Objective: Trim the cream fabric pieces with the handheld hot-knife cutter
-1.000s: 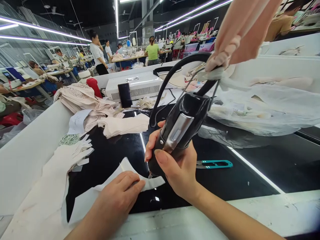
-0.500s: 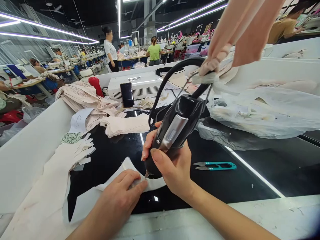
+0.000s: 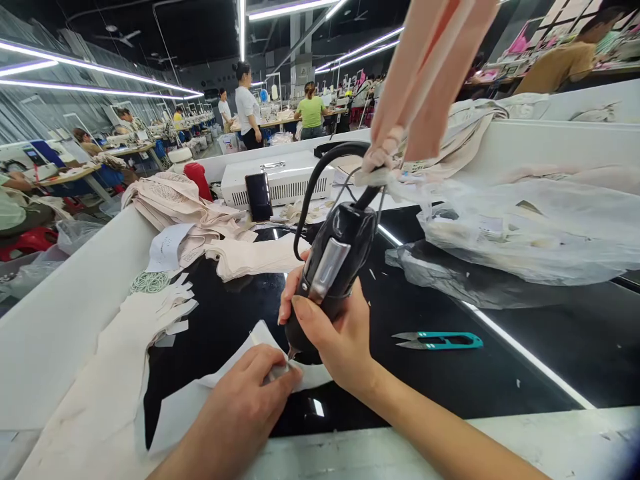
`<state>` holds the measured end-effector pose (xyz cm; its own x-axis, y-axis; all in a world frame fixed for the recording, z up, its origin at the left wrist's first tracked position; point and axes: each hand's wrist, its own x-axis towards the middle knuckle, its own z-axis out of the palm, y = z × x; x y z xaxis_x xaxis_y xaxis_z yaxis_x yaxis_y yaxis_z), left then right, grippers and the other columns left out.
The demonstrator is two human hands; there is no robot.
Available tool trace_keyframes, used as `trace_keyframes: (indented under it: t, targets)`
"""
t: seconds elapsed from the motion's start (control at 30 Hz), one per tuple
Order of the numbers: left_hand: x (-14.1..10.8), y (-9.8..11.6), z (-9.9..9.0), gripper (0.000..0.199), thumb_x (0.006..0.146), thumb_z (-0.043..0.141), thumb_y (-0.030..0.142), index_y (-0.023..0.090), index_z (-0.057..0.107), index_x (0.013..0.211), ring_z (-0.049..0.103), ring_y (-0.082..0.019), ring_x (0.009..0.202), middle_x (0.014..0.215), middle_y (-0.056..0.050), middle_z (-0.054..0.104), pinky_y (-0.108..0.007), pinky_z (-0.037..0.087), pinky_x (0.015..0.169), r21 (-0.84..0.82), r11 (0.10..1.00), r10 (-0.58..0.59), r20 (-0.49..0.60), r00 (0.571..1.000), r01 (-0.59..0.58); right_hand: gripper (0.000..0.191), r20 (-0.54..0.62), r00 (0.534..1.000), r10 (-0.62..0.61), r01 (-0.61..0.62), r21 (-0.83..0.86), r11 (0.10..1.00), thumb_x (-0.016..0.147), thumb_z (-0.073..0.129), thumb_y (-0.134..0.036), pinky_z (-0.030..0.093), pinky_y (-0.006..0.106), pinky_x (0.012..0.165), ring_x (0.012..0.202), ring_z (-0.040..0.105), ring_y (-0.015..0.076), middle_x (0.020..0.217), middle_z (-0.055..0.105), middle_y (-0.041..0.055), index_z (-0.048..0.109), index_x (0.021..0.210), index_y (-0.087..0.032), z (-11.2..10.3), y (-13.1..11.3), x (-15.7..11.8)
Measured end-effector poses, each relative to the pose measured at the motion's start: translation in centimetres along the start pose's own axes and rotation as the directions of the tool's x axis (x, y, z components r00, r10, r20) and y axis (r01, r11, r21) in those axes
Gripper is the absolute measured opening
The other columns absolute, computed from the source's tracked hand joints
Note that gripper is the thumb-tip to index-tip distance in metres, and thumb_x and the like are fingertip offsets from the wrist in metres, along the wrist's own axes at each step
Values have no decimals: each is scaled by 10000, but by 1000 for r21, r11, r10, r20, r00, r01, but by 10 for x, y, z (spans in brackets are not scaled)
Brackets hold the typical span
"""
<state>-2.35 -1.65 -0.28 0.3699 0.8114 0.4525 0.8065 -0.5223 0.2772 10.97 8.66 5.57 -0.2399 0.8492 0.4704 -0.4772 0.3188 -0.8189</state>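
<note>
My right hand [image 3: 337, 333] is wrapped round a black corded electric hand tool [image 3: 333, 257] with a silver plate on its body. The tool is tilted, its small metal tip pointing down at a white fabric piece [image 3: 230, 367]. My left hand [image 3: 253, 397] is closed on that fabric, fingers pressed together right beside the tip. I cannot tell whether the tip touches the cloth. Pink fabric strips [image 3: 417, 80] are knotted near the tool's cord end. Teal thread snips [image 3: 440, 341] lie on the black tabletop [image 3: 380, 393] to the right.
Stacked pale fabric pieces [image 3: 110, 373] lie along the left wall, beside green elastic loops [image 3: 150, 282]. Another fabric stack [image 3: 260, 255], a phone [image 3: 259, 197] and a white vented box [image 3: 295, 175] are behind. A clear plastic bag [image 3: 525, 233] lies at right. People work beyond.
The tool, its cord and the pink strips have shifted left and tilted more upright. The view has turned slightly. Both hands keep their hold, the left still by the tip.
</note>
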Motion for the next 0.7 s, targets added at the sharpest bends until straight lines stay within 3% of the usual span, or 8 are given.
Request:
trace_keyframes:
  t: [0.23, 0.33, 0.4, 0.47, 0.53, 0.57, 0.63, 0.7]
  targets:
    - [5, -8, -3, 239, 1058, 457, 79, 192, 622, 1190, 681, -200, 870, 1021, -62, 674, -320, 627, 767, 25, 999, -35, 73, 997, 33, 338, 25, 998, -54, 56, -80, 995, 862, 794, -438, 558, 316, 622, 648, 615, 151, 831, 636, -37, 539, 1009, -270, -19, 2, 6]
    - [15, -16, -5, 203, 1004, 575, 55, 185, 614, 1155, 695, -225, 991, 1085, -65, 685, -363, 627, 882, 100, 995, -23, 76, 997, 15, 389, 44, 996, -72, 81, -255, 963, 866, 788, -517, 564, 352, 691, 756, 645, 192, 922, 665, -4, 579, 1095, -283, -34, -5, 14]
    - [22, -19, -4, 169, 961, 671, 55, 186, 618, 1053, 688, -224, 1054, 1108, -59, 684, -358, 610, 946, 100, 995, -16, 88, 996, 7, 411, 30, 987, -159, 157, -413, 897, 862, 798, -501, 565, 385, 773, 872, 657, 228, 1019, 680, 31, 626, 1174, -296, -47, -12, 17]
    - [27, -22, -2, 186, 935, 709, 42, 191, 598, 945, 684, -204, 1030, 1086, -42, 679, -327, 603, 928, 83, 997, -19, 100, 995, 10, 463, -66, 927, -368, 282, -522, 805, 829, 843, -427, 556, 408, 873, 986, 650, 253, 1112, 673, 53, 655, 1238, -316, -60, -20, 14]
    - [31, -25, 0, 211, 940, 669, 20, 198, 569, 885, 676, -198, 947, 1003, -25, 669, -333, 592, 884, 67, 997, -58, 116, 992, 50, 402, -198, 798, -570, 383, -564, 732, 847, 831, -294, 552, 394, 914, 971, 656, 243, 1068, 672, 52, 684, 1220, -323, -72, -23, 5]
    - [33, -27, 0, 216, 948, 634, 18, 202, 556, 867, 668, -203, 899, 944, -18, 657, -343, 585, 854, 58, 995, -90, 119, 989, 83, 295, -172, 783, -597, 410, -580, 704, 850, 820, -217, 572, 359, 815, 841, 662, 221, 933, 677, 37, 716, 1108, -313, -77, -22, -2]
    - [41, -34, -2, 201, 973, 566, 48, 213, 538, 861, 641, -206, 790, 834, -2, 622, -341, 559, 769, 28, 986, -165, 101, 981, 163, 137, 54, 859, -509, 449, -557, 699, 925, 708, -191, 571, 298, 623, 678, 654, 198, 795, 691, 24, 722, 1000, -304, -81, -14, -16]
    - [53, -42, -8, 157, 1014, 508, 115, 221, 536, 902, 611, -187, 698, 782, 15, 601, -306, 517, 681, -10, 974, -227, 54, 973, 227, 230, 288, 912, -291, 408, -589, 697, 955, 657, -222, 609, 277, 644, 749, 723, 203, 928, 765, 54, 735, 1151, -312, -77, -1, -28]
